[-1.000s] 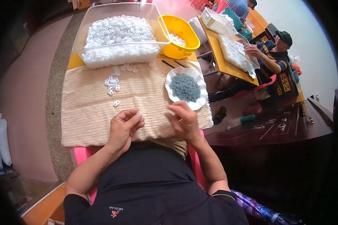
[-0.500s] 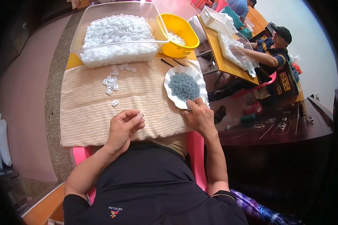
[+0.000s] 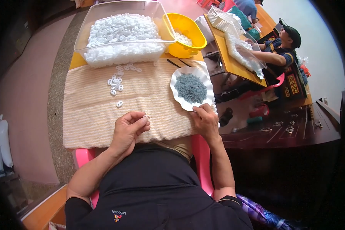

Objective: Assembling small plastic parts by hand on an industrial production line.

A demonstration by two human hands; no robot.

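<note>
My left hand (image 3: 129,129) is closed in a pinch above the cloth's front part. Between its thumb and forefinger sits a small white two-hole plastic piece (image 3: 147,117), mostly covered by the fingertips. My right hand (image 3: 207,123) is at the near rim of a white wavy-edged dish (image 3: 175,97), its fingers drawn together; whatever they hold is too small or hidden to make out. A heap of small grey-blue rod-like pieces (image 3: 190,88) fills the dish. Ahead of my left hand lies a single white two-hole piece (image 3: 120,104), with a loose group of similar pieces (image 3: 114,82) beyond it.
A clear plastic bin (image 3: 84,40) heaped with white pieces stands at the back, beside a yellow basin (image 3: 197,32) holding more. Two dark sticks (image 3: 173,63) lie behind the dish. A striped cloth (image 3: 92,126) covers the table. Another person (image 3: 276,57) works at a neighbouring table.
My right hand's fingertips have drawn back from the grey-blue heap to the dish's near rim. The left hand keeps its pinch in about the same place. The whole view has shifted slightly.
</note>
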